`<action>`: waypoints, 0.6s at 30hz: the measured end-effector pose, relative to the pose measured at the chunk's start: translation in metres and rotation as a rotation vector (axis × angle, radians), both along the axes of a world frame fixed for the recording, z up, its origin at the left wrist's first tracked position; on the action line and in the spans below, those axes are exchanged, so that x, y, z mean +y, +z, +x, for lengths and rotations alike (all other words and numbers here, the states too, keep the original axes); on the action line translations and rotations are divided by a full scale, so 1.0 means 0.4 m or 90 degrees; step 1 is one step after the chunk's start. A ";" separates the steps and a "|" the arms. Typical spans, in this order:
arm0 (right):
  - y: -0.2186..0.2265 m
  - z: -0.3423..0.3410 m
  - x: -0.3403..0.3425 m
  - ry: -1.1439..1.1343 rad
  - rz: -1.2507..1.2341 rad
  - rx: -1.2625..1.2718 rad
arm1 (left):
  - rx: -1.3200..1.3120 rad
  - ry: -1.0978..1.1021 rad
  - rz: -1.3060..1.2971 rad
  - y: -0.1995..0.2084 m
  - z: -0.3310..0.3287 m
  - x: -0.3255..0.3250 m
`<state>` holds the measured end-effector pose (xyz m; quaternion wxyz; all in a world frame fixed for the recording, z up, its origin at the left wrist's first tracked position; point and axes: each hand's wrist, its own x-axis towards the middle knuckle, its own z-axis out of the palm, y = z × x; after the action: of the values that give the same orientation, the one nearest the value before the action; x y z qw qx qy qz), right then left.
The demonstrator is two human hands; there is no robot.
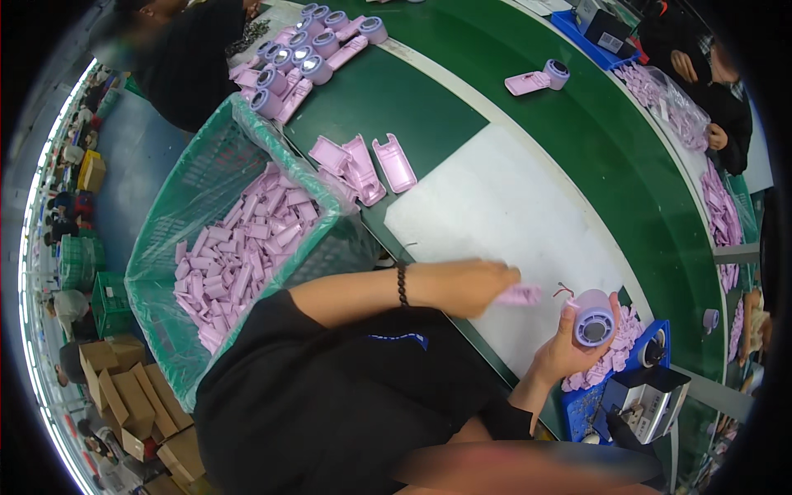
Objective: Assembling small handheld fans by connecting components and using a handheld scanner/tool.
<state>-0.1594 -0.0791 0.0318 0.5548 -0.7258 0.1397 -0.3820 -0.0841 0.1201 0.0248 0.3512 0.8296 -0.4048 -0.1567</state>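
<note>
My left hand (469, 285), with a dark bead bracelet at the wrist, is closed on a small pink plastic shell piece (520, 294), which is blurred by motion. My right hand (568, 353) grips a lilac cylindrical housing (592, 320) with its round vented end turned up. Thin red wires (564, 289) stick out of the housing toward the pink piece, and a gap separates the two. Both hands are above the white work sheet (503, 206).
At my left stands a lined green crate (239, 124) full of pink pieces. Loose pink shells (394, 163) and a cluster of lilac housings (301, 49) lie beyond. A blue tray (577, 412) and small pink parts (615, 351) sit at right. One assembly (540, 78) lies on the green belt.
</note>
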 end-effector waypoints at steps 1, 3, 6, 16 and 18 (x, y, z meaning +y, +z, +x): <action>0.005 0.006 0.010 0.004 0.003 -0.014 | 0.094 -0.060 -0.085 -0.007 -0.009 -0.006; 0.020 0.008 0.022 0.023 -0.019 -0.008 | 0.143 -0.053 -0.105 -0.004 -0.024 -0.018; 0.035 0.018 0.042 0.081 -0.095 0.016 | 0.295 -0.031 -0.177 0.005 -0.031 -0.021; 0.000 0.056 0.048 0.220 -0.069 0.067 | 0.070 0.198 -0.377 -0.035 -0.018 -0.023; -0.007 0.063 0.053 0.225 -0.039 0.076 | 0.044 0.196 -0.366 -0.032 -0.009 -0.023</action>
<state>-0.1342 -0.0581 0.0291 0.5816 -0.7769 0.0310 -0.2390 -0.0875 0.1111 0.0119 0.6041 0.7421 -0.2902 -0.0093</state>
